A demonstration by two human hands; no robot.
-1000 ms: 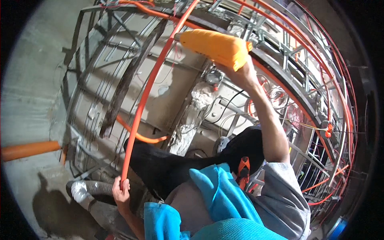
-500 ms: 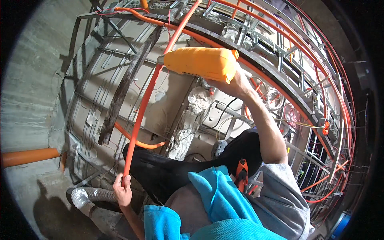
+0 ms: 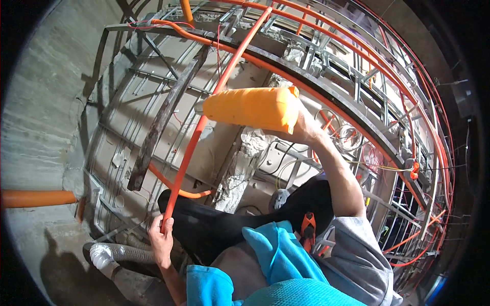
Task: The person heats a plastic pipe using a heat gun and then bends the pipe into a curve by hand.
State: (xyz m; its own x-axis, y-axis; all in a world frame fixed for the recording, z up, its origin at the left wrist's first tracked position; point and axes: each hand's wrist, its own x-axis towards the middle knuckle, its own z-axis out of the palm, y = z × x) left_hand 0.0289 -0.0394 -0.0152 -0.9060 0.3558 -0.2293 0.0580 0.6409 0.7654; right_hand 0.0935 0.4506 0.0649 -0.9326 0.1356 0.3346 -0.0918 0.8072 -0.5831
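Note:
My left hand (image 3: pixel 161 235) is closed around the lower end of a long red-orange tube (image 3: pixel 184 167), which slants up toward the top of the view. My right hand (image 3: pixel 301 125) grips a yellow-orange heat-gun-like tool (image 3: pixel 250 107), its body covering most of the fingers. The tool's short metal nozzle sits at the middle of the tube; I cannot tell whether it touches. Below, an orange-handled tool (image 3: pixel 308 230) hangs by my waist, near a blue cloth (image 3: pixel 268 252) over my body.
Metal framing (image 3: pixel 168 127) with orange conduits (image 3: pixel 367 53) and coiled wires (image 3: pixel 347 130) fills the view around me. A concrete wall (image 3: pixel 43 112) with a thick orange pipe (image 3: pixel 38 198) is at the left. A flexible silver duct (image 3: pixel 122 252) lies at lower left.
My right hand has brought the yellow-orange tool down along the tube, toward my left hand, and slightly leftward. My left hand keeps its grip on the tube with little movement.

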